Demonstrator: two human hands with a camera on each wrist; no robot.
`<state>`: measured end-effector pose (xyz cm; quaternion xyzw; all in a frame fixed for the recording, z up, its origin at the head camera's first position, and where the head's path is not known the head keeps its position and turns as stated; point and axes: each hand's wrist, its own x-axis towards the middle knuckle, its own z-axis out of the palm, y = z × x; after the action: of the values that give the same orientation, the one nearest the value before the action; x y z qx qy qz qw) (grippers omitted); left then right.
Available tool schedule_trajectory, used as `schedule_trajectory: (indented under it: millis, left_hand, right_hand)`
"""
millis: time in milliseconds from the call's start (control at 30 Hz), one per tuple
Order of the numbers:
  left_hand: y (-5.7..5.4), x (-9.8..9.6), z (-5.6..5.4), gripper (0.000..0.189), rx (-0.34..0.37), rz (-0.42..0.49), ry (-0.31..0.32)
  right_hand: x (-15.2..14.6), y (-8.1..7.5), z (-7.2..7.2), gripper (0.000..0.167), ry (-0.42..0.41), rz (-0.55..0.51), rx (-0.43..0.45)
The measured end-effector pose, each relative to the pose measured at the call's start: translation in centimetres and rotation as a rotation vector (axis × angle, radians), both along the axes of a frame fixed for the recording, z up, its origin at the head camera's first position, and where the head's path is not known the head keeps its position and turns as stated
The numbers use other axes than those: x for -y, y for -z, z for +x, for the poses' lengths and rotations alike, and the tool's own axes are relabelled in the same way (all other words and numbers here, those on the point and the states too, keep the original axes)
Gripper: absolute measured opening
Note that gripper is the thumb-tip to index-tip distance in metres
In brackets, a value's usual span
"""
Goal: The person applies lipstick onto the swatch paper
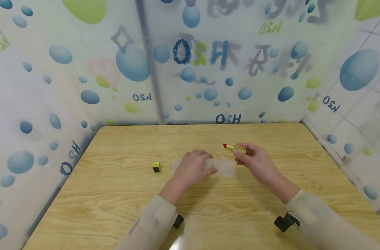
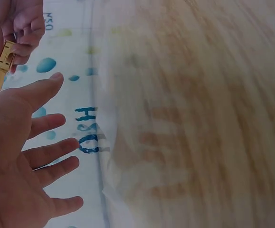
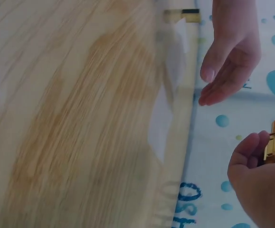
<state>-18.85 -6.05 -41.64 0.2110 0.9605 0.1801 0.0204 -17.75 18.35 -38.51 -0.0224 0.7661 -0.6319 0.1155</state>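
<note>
Head: I see the left hand (image 1: 196, 169) hide part of the pale paper (image 1: 225, 169); fine detail on the lipstick (image 1: 239, 149) is too small for me; bottom edge cuts both sleeves (image 1: 153, 222) | Left wrist: tabletop (image 2: 208, 109) blurs; left hand runs off-frame | Right wrist: right edge crops lipstick and right hand (image 3: 263, 184); I get the gold-and-black block (image 3: 191, 16) smeared

- We note a light, wood-grained table (image 1: 115, 201).
- On it, we find thin white paper (image 1: 225, 169), partly hidden.
- Left of that, we log a gold-and-black block (image 1: 156, 166).
</note>
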Motion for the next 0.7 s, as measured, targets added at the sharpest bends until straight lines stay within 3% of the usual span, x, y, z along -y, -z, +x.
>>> schedule_trajectory:
  millis: [167, 300, 700]
  left_hand:
    - [0.9, -0.4, -0.7, 0.063, 0.052, -0.095, 0.013]
    - [1.3, -0.8, -0.9, 0.067, 0.095, -0.112, 0.014]
    - [1.6, -1.8, -1.6, 0.070, 0.135, -0.167, -0.010]
  right_hand:
    - [-0.9, 1.0, -1.4, 0.054, 0.019, 0.108, 0.007]
    - [-1.3, 1.8, -2.3, 0.054, 0.012, 0.174, 0.018]
    - [-1.6, 4.7, -4.2, 0.052, -0.019, 0.241, 0.038]
